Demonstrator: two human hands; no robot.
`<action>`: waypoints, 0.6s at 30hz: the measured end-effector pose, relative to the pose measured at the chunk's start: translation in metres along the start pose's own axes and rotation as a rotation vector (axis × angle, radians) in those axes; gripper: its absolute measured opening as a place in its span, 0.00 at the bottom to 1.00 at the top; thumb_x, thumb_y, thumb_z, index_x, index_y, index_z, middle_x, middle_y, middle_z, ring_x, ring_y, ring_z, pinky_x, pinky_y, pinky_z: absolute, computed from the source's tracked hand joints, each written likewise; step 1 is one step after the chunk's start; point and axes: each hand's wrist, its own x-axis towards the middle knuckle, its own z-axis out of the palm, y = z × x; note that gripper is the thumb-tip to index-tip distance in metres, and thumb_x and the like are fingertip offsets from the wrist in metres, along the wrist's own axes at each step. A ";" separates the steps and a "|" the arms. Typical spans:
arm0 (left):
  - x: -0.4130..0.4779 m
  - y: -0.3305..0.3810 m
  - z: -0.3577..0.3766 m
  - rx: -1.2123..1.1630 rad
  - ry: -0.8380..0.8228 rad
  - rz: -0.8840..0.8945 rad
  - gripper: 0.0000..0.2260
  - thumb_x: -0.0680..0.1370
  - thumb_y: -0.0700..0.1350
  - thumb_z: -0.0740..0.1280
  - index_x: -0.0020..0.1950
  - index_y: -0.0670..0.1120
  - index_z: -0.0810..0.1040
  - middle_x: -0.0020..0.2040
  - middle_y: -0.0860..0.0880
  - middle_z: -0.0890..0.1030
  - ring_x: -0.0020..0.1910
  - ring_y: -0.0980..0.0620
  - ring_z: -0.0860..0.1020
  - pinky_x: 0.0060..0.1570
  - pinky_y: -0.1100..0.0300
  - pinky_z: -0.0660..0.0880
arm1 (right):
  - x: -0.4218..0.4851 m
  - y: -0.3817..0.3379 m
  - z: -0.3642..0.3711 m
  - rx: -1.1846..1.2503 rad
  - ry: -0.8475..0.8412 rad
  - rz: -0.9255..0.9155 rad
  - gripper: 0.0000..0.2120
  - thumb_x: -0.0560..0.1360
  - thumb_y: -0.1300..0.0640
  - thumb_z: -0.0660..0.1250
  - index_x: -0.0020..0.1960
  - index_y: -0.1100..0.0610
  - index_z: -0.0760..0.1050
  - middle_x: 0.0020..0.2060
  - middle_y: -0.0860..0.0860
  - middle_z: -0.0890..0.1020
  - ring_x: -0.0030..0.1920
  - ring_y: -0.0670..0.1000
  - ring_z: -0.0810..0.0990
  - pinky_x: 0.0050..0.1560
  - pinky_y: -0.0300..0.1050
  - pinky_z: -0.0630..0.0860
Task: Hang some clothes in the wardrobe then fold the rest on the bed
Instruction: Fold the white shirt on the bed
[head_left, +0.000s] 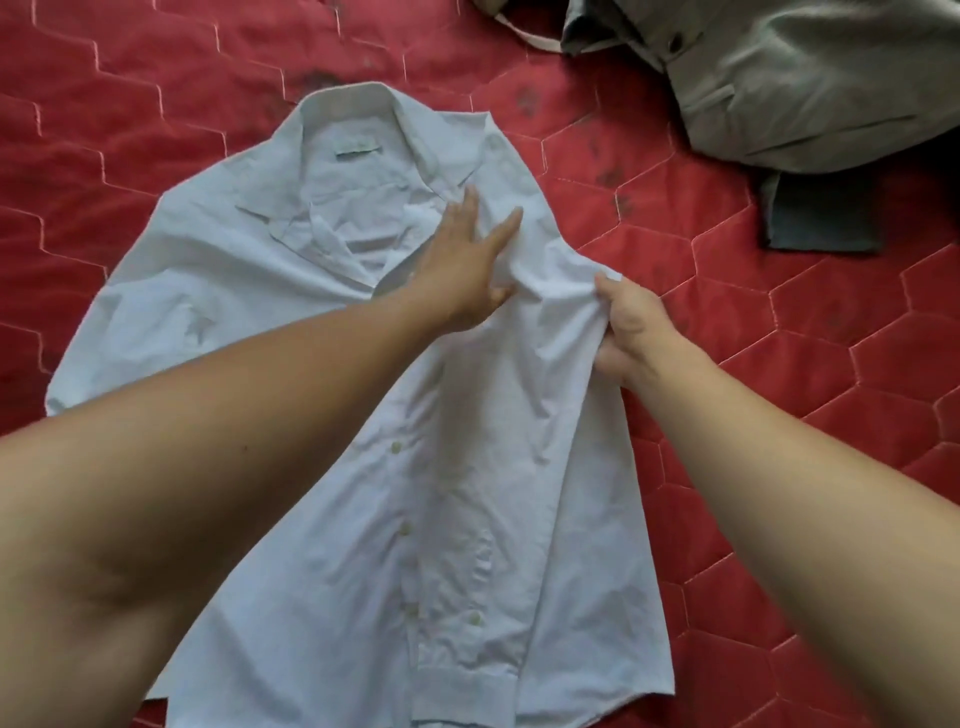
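Probably home bedroom — red quilted mattress (779, 364), white shirt (467, 467), grey garment (805, 88) heaped on it.

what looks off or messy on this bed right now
The white shirt is bunched up where the right hand grips its edge, not lying flat. The red mattress has dark smudges near the collar.

The red bed (156, 78) bears a white shirt (467, 519) under the left hand (467, 270), with a grey garment (805, 93) and a dark cloth (821, 218) beyond the right hand (634, 332).
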 end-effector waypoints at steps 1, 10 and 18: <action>0.008 -0.003 0.002 0.088 -0.057 0.020 0.37 0.80 0.57 0.66 0.82 0.60 0.46 0.81 0.42 0.35 0.81 0.40 0.39 0.77 0.38 0.54 | 0.004 0.002 -0.002 -0.024 0.075 -0.027 0.10 0.78 0.60 0.68 0.57 0.62 0.81 0.48 0.59 0.87 0.50 0.59 0.86 0.51 0.54 0.84; 0.054 -0.012 -0.002 0.363 0.181 0.240 0.29 0.83 0.55 0.56 0.82 0.50 0.53 0.83 0.42 0.47 0.81 0.41 0.49 0.72 0.41 0.60 | 0.024 0.036 0.006 -1.758 -0.013 -1.135 0.32 0.80 0.46 0.62 0.77 0.63 0.63 0.78 0.62 0.62 0.80 0.63 0.57 0.78 0.63 0.54; 0.094 -0.033 -0.001 0.345 -0.046 0.218 0.40 0.79 0.70 0.47 0.82 0.50 0.39 0.82 0.46 0.37 0.81 0.49 0.38 0.78 0.39 0.43 | 0.046 0.036 -0.009 -2.040 -0.018 -0.937 0.43 0.76 0.24 0.41 0.82 0.46 0.36 0.80 0.61 0.36 0.80 0.63 0.34 0.78 0.64 0.37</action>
